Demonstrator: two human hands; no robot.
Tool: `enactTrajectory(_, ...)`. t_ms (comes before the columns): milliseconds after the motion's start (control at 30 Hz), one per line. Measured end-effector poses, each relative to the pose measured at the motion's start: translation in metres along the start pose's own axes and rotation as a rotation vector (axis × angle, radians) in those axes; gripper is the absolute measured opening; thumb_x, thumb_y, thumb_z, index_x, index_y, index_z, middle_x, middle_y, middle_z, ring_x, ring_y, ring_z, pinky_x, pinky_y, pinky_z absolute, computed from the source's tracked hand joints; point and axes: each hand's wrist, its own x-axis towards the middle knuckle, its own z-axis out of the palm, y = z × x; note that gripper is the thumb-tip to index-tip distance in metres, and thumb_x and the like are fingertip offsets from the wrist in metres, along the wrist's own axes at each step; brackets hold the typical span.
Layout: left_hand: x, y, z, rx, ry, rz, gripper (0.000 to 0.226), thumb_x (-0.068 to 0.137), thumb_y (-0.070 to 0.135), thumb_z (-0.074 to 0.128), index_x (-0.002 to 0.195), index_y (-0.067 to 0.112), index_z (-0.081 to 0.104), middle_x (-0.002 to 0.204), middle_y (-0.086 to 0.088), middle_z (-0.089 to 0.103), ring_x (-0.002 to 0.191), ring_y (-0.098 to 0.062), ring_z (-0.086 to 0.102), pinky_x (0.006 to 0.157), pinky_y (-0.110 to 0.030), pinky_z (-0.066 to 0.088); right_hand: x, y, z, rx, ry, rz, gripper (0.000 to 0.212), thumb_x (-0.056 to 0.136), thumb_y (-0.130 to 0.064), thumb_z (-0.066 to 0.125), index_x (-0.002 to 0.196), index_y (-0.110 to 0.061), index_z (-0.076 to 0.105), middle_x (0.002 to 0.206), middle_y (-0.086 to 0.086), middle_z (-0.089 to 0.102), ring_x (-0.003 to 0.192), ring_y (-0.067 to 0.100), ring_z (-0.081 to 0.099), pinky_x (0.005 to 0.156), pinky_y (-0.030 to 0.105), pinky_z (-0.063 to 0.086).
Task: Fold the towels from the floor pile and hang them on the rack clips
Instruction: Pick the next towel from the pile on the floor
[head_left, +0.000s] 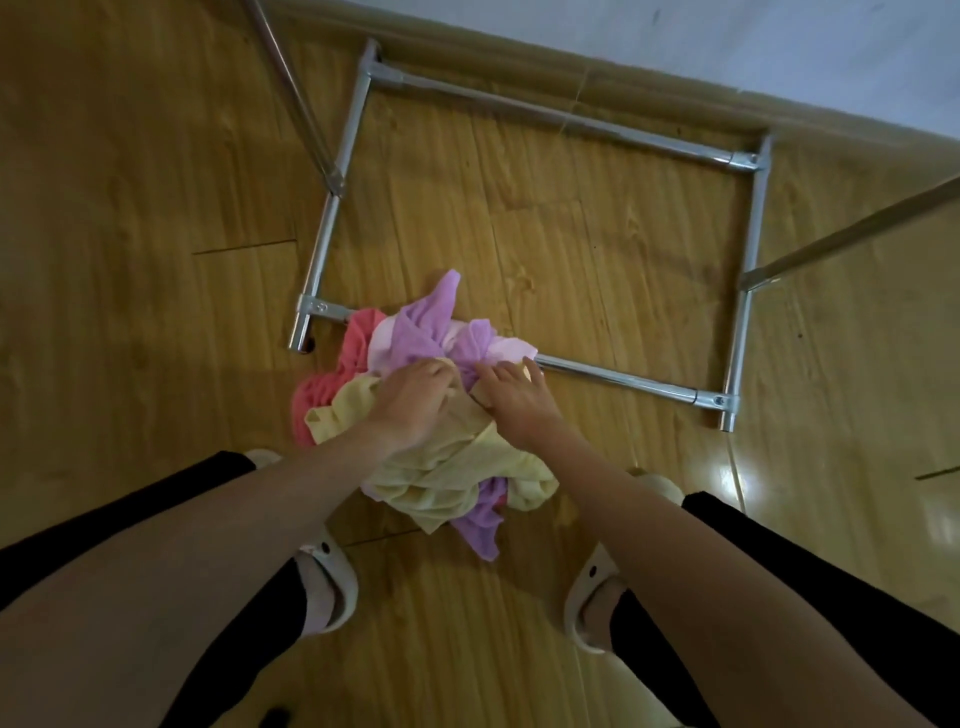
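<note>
View from above of one heap of towels (415, 410) on a wooden plank floor (130, 260), lying across the near bar of one rack base (613, 382), a rectangle of shiny round metal tubes joined by four corner fittings. The heap shows four colours of soft, crumpled terry cloth: pale yellow towel (441, 478) nearest the person, purple towel (415, 332) on top and again at the near edge, light pink towel (382, 343) beneath the purple, and coral towel (317, 395) on the left side; how many separate pieces make up each colour cannot be told. Two bare hands reach into the middle of the heap. The left hand (410, 402) has its fingers curled down into the yellow and purple cloth, gripping it. The right hand (511, 392) lies just beside it with fingers bent onto the purple cloth; whether it grips cannot be told. Two pale rounded slippers (330, 587) stand on the floor near the heap, one on each side. Two slanted metal uprights (296, 98) rise from the base's side tubes. A beige skirting board (597, 88) lines a white wall (727, 47).
</note>
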Motion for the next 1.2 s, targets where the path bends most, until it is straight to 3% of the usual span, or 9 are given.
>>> enactTrajectory(100,-0.009,-0.001,-0.002,0.017,0.021,0.026,0.023,0.085,0.013,0.052,0.105,0.016,0.062,0.112,-0.002,0.062,0.105,-0.022,0.057,0.081,-0.039,0.048,0.000,0.004,-0.002,-0.028,0.154,-0.006,0.027,0.077,-0.001,0.052,0.101,-0.002,0.062,0.097,0.019,0.063,0.100,0.039,0.057,0.103,0.047,0.035)
enactTrajectory(200,-0.014,0.002,-0.006,0.021,-0.007,0.002,0.024,0.086,0.011,0.053,0.108,0.013,0.062,0.113,-0.004,0.061,0.108,-0.024,0.055,0.083,-0.040,0.048,-0.012,0.006,-0.020,-0.021,0.276,0.019,0.014,0.056,-0.002,0.074,0.058,-0.009,0.062,0.059,0.009,0.060,0.064,0.031,0.061,0.067,0.034,0.050)
enactTrajectory(333,-0.018,0.019,-0.021,-0.152,-0.051,-0.075,0.021,0.089,0.014,0.051,0.105,0.013,0.063,0.110,-0.003,0.063,0.108,-0.024,0.058,0.086,-0.037,0.047,-0.043,0.013,-0.048,0.275,0.277,0.108,0.009,0.084,-0.015,0.056,0.078,-0.009,0.059,0.077,0.009,0.064,0.082,0.031,0.058,0.082,0.037,0.040)
enactTrajectory(467,-0.030,0.056,-0.050,-0.354,-0.095,-0.123,0.040,0.090,0.021,0.060,0.129,0.014,0.055,0.122,-0.003,0.061,0.110,-0.019,0.058,0.094,-0.036,0.046,-0.095,0.006,-0.086,0.637,0.406,0.192,0.012,0.086,-0.012,0.054,0.080,-0.002,0.052,0.069,0.013,0.060,0.068,0.031,0.055,0.064,0.034,0.036)
enactTrajectory(667,-0.072,0.100,-0.087,-0.480,-0.132,-0.032,0.057,0.079,0.016,0.073,0.131,0.026,0.053,0.118,0.010,0.054,0.106,-0.009,0.052,0.077,-0.014,0.040,-0.173,-0.016,-0.132,0.838,0.502,0.101,0.015,0.089,-0.011,0.056,0.077,-0.012,0.047,0.067,0.002,0.053,0.067,0.020,0.054,0.065,0.041,0.044)
enactTrajectory(767,-0.098,0.122,-0.105,-0.512,-0.111,0.037,0.050,0.083,0.012,0.069,0.129,0.025,0.054,0.119,0.007,0.054,0.106,-0.008,0.050,0.077,-0.008,0.040,-0.209,-0.028,-0.153,0.890,0.537,0.026,0.017,0.091,-0.009,0.056,0.077,-0.010,0.047,0.066,-0.004,0.051,0.064,0.011,0.050,0.063,0.032,0.042)
enactTrajectory(900,-0.134,0.158,-0.135,-0.656,-0.037,0.081,0.033,0.087,0.010,0.066,0.110,0.032,0.058,0.116,0.008,0.057,0.110,-0.005,0.051,0.097,-0.027,0.044,-0.260,-0.051,-0.189,1.022,0.557,-0.046,0.018,0.090,-0.004,0.056,0.076,-0.010,0.048,0.066,-0.007,0.045,0.064,0.005,0.043,0.061,0.020,0.036)
enactTrajectory(1033,-0.173,0.193,-0.176,-0.721,-0.039,0.138,0.012,0.090,0.015,0.063,0.100,0.021,0.066,0.099,0.016,0.064,0.095,0.016,0.055,0.091,-0.016,0.041,-0.308,-0.071,-0.230,1.134,0.628,-0.089,0.015,0.087,-0.015,0.054,0.080,-0.003,0.049,0.072,0.006,0.046,0.070,0.017,0.044,0.064,0.034,0.038)
enactTrajectory(1200,-0.225,0.225,-0.236,-0.762,0.201,0.146,0.012,0.086,0.010,0.066,0.095,0.017,0.071,0.075,0.019,0.069,0.074,0.011,0.062,0.077,-0.014,0.045,-0.360,-0.090,-0.277,1.129,0.806,-0.105,0.012,0.087,-0.017,0.053,0.083,-0.007,0.050,0.071,0.003,0.043,0.068,0.013,0.040,0.061,0.026,0.034)
